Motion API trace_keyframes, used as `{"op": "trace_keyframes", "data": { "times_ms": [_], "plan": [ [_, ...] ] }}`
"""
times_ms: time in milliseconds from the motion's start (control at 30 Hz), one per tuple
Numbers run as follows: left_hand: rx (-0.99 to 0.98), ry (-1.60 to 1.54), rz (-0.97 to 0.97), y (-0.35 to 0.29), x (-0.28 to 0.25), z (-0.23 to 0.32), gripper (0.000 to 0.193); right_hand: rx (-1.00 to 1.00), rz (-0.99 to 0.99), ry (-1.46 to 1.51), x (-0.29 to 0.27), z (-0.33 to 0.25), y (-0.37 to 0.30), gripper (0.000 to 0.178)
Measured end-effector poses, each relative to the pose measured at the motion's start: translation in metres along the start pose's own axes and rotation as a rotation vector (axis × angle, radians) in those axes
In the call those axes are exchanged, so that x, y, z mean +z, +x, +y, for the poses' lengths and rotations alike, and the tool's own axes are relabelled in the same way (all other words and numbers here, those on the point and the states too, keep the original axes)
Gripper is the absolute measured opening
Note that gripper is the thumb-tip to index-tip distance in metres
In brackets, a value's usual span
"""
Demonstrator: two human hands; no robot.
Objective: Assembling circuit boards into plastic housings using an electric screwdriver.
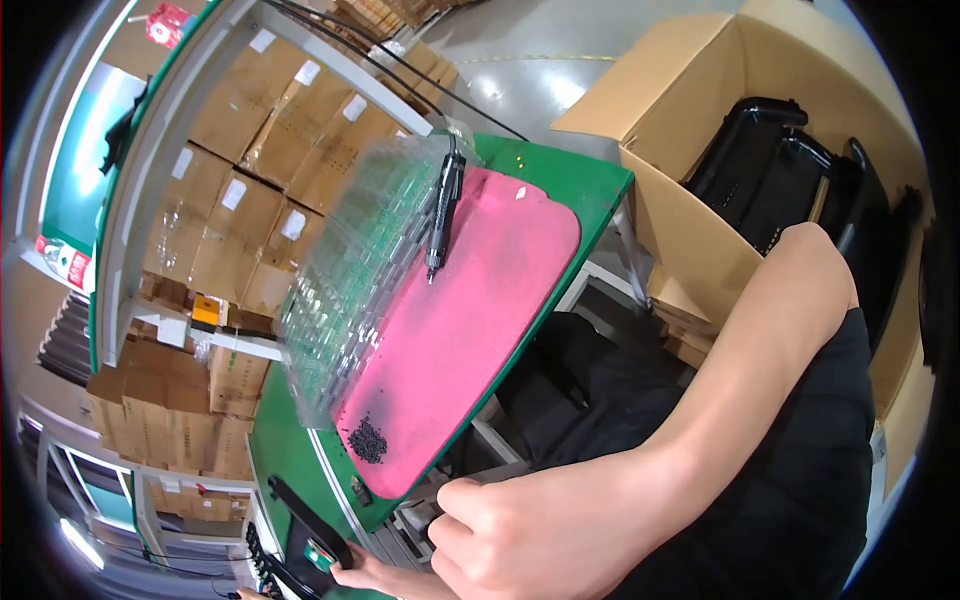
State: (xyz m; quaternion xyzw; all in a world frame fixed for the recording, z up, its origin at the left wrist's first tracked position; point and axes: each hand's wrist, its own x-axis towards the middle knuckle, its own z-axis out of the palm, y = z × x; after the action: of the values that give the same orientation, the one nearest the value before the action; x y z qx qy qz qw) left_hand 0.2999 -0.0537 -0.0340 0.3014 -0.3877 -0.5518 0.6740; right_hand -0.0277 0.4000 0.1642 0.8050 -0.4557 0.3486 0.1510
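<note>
"Part, black and curved, seven o'clock. Who has it?"

"Left hand. Fingers pinching its lower end; small green piece beside the grip."

"Right hand?"

"Six o'clock, fingers curled in. Whether it holds anything, cannot tell from here."

"And the counter?"

"Green. Pink mat on it, pile of tiny black bits at the mat's seven. Black driver at eleven, beside a clear tray."

"Two o'clock: open carton, black moulded pieces inside."
</note>
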Motion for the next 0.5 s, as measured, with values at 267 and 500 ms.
{"op": "trace_keyframes", "data": {
  "times_ms": [267, 500],
  "plan": [
    [0.115, 0.227, -0.179, -0.013, 0.01, 0.009, 0.044, -0.069, 0.149, -0.254, 0.025, 0.007, -0.024, 0.02],
    [0.135, 0.446, -0.525, -0.016, 0.07, 0.015, 0.056, 0.202, 0.407, -0.714, -0.012, 0.101, -0.116, 0.013]
  ]
}}
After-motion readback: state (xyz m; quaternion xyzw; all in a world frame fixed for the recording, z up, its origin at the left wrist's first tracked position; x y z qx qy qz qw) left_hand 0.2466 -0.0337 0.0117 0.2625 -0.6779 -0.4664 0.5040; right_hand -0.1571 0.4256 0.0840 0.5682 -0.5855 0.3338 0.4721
